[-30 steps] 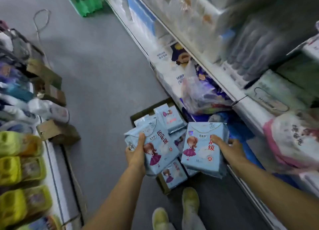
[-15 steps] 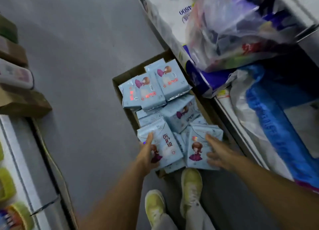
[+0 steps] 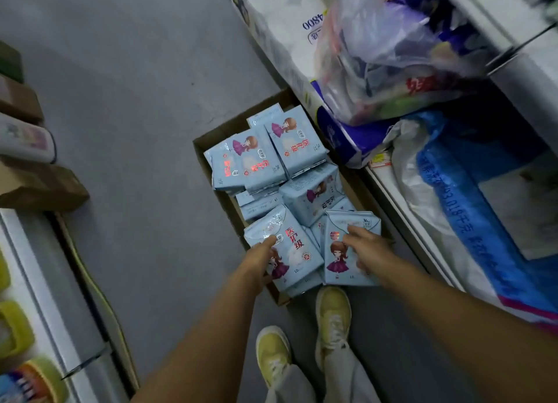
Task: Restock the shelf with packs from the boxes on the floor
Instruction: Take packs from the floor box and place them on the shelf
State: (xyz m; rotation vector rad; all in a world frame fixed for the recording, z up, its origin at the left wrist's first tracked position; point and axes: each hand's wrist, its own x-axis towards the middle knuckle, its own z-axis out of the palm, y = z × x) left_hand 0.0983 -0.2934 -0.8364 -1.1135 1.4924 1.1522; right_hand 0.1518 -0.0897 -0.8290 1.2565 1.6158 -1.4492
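Below, each grip grasps a pack — left hand (image 3: 262, 256), right hand (image 3: 367, 250) — over the box (image 3: 211, 136) beside a plastic bag (image 3: 377, 55).

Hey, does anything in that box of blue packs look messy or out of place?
Yes. The packs lie jumbled at different angles in the cardboard box, not in rows. The one under the right hand overhangs the box's near edge.
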